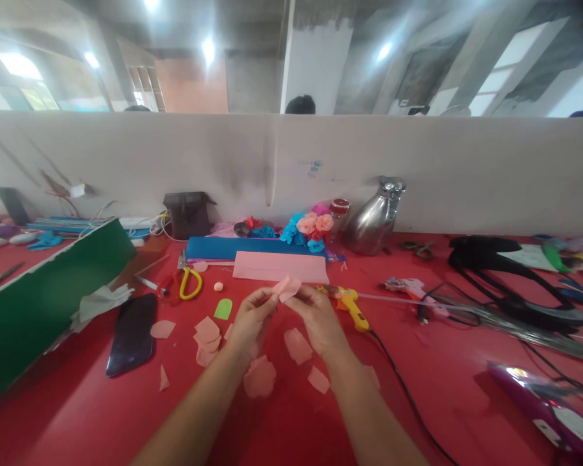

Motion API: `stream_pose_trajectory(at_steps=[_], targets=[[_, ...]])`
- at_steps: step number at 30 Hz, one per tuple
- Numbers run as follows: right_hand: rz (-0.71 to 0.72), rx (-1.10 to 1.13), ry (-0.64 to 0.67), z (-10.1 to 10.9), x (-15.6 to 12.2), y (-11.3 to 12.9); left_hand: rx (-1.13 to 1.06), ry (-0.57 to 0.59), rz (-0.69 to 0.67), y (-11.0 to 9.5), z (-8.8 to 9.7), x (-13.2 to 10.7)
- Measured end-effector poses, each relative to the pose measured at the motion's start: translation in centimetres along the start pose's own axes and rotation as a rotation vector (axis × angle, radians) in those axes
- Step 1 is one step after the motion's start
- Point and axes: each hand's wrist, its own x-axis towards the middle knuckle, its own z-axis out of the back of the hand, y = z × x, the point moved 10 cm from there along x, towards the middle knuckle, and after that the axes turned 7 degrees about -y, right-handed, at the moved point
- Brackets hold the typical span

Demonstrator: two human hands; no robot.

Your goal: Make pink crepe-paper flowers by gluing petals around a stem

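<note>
A small pink paper petal [287, 288] is pinched between my two hands above the red table. My left hand [256, 317] closes on its left edge with thumb and fingers. From the other side, my right hand [315, 314] grips the petal's right edge. Cut pink petals [208, 333] lie in a loose pile left of my hands, and more petals [260, 377] rest below and between my forearms. A lime green arched template [223, 309] is just left of my left hand. Behind the hands lies a folded strip of pink paper [280, 266].
A yellow glue gun [354, 309] lies right of my hands, its black cord running toward me. Scissors [190, 283] and a phone [132, 333] are at left, beside a green board [58, 304]. Paper flowers [311, 226] and a metal jug [376, 217] stand behind; a purple iron [548, 408] sits front right.
</note>
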Motion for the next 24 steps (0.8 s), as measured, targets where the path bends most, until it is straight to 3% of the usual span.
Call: stream_pose_trajectory(at_steps=[5,12,18,24], targets=[[0.003,0.051,0.004,0.1,-0.1,0.4,0.017,0.012,-0.001,0.0,0.0,0.0],[-0.042,0.257,-0.080,2.0,0.7,-0.1,0.027,-0.003,-0.007,0.1,0.4,0.1],[-0.073,0.090,-0.036,1.2,0.4,-1.0,-0.006,0.023,0.023,0.3,0.0,0.1],[-0.001,0.032,0.037,-0.1,-0.2,0.6,-0.036,0.065,0.031,0.3,-0.1,0.2]])
